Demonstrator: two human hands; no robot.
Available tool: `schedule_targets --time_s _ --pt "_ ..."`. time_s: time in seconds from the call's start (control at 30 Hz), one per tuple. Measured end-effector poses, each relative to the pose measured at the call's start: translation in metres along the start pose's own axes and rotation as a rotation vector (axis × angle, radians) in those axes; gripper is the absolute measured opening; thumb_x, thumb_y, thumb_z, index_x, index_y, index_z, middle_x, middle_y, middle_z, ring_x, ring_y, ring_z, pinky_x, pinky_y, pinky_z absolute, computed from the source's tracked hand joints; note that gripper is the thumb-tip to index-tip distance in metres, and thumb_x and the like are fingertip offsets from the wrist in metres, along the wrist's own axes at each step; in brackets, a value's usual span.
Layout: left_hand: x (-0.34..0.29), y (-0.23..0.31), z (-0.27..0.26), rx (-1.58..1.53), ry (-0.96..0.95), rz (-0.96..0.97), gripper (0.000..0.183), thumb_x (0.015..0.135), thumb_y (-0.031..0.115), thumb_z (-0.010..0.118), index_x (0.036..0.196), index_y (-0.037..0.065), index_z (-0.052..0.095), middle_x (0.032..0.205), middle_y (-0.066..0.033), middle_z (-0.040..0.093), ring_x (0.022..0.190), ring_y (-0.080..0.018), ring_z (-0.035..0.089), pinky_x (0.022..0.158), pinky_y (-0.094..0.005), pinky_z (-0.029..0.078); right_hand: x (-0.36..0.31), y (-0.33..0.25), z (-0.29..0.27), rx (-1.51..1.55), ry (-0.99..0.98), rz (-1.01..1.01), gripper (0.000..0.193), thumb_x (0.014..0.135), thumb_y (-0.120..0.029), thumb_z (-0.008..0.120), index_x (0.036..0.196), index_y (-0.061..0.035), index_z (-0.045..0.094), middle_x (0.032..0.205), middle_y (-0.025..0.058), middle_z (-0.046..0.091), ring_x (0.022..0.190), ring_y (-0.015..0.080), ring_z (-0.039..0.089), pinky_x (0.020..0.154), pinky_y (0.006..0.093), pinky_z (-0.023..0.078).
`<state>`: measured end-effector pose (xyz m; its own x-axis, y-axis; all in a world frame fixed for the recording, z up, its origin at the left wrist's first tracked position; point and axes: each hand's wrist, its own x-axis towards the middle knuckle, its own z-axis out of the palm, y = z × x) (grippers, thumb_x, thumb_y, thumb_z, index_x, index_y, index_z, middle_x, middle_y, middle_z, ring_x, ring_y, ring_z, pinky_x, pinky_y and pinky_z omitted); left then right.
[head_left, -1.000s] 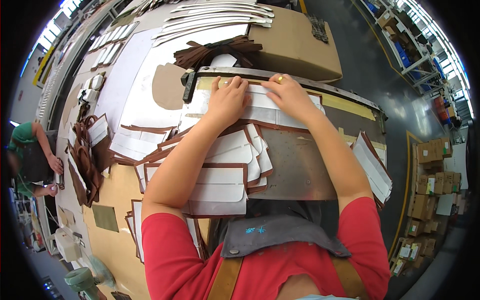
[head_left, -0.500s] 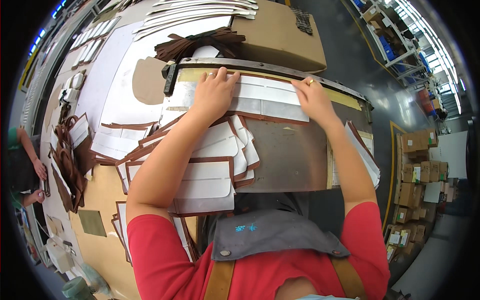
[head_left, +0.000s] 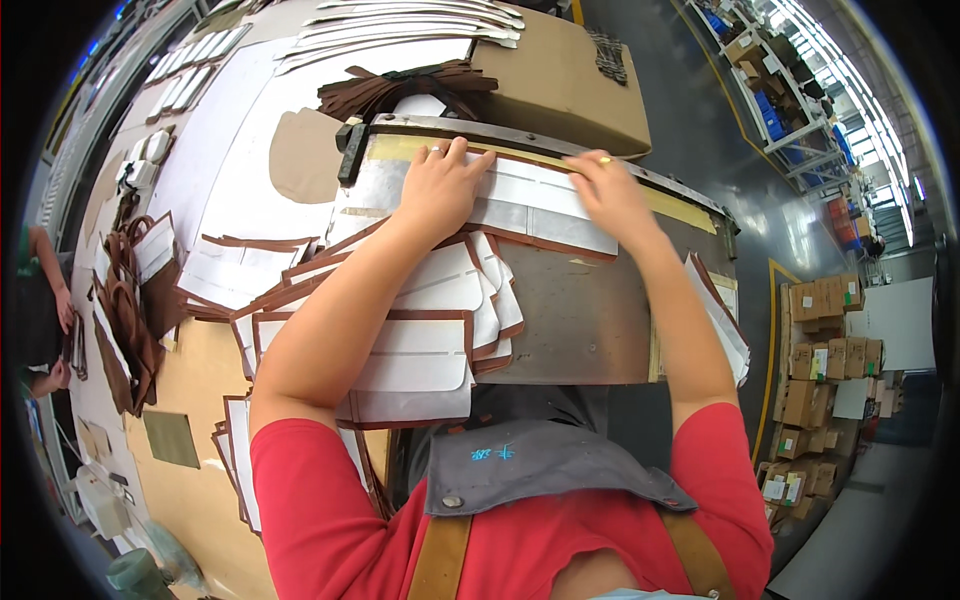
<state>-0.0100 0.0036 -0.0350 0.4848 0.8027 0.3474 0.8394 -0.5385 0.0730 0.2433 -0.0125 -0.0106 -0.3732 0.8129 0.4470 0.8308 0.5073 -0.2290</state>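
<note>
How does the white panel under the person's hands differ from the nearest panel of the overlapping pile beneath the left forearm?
The upper panel slants down to the right in the picture, while the pile panel lies nearly level. The upper panel is beside the metal bar; the pile panel is closer to the person's body. The left hand and right hand are at the upper panel, not the pile panel. Both look white with brown edging.

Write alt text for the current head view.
A left hand and right hand are at the far edge of a white, brown-edged panel on a grey board. Similar panels overlap below the left forearm; a brown box stands beyond the board.
</note>
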Motion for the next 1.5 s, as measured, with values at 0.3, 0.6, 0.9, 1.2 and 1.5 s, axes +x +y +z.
schedule_targets --time_s 0.3,0.6,0.9,1.2,1.5 --pt "-0.001 0.001 -0.002 -0.07 -0.008 -0.014 0.039 0.086 0.015 0.051 0.126 0.018 0.05 0.109 -0.0112 0.052 0.098 -0.0287 0.054 0.087 -0.0387 0.041 0.001 -0.001 -0.011 -0.011 -0.25 0.229 0.02 0.082 -0.018 0.06 0.097 -0.005 0.059 0.093 0.0111 0.057 0.091 0.0306 0.055 0.078 0.0404 0.047" --pt "0.01 -0.007 0.01 -0.691 0.249 -0.161 0.05 0.082 0.007 0.06 0.129 0.005 0.042 0.113 -0.0174 0.054 0.101 -0.0275 0.055 0.084 -0.0339 0.045 0.026 -0.02 -0.01 0.398 -0.486 0.415 0.028 0.079 -0.019 0.065 0.101 -0.0019 0.058 0.091 0.0065 0.056 0.088 0.0168 0.054 0.08 0.0286 0.043" --pt "0.017 -0.027 -0.006 -1.518 0.138 -0.454 0.034 0.085 0.009 0.06 0.118 0.002 0.051 0.103 -0.006 0.06 0.091 -0.0123 0.056 0.081 -0.0254 0.043 -0.019 -0.001 -0.075 0.818 -0.341 0.726 0.033 0.096 -0.028 0.046 0.106 -0.0007 0.061 0.094 0.006 0.064 0.077 0.0116 0.06 0.072 0.0265 0.05" --pt "0.017 -0.025 -0.009 -1.543 0.109 -0.505 0.033 0.085 0.008 0.06 0.116 0.002 0.051 0.102 -0.0055 0.06 0.09 -0.0114 0.055 0.08 -0.0244 0.042 -0.045 0.002 -0.065 0.931 -0.136 0.742 0.021 0.093 -0.019 0.053 0.097 -0.0007 0.062 0.089 0.0037 0.062 0.075 0.0096 0.06 0.071 0.0247 0.053" --pt "0.018 -0.018 -0.015 -1.55 0.109 -0.405 0.032 0.086 0.008 0.06 0.116 0.003 0.052 0.102 -0.0032 0.06 0.092 -0.0091 0.053 0.081 -0.0218 0.041 -0.045 -0.016 -0.055 0.43 -0.016 0.562 0.022 0.088 -0.02 0.06 0.091 0.0014 0.062 0.078 0.0073 0.064 0.075 0.0141 0.06 0.069 0.0265 0.048"
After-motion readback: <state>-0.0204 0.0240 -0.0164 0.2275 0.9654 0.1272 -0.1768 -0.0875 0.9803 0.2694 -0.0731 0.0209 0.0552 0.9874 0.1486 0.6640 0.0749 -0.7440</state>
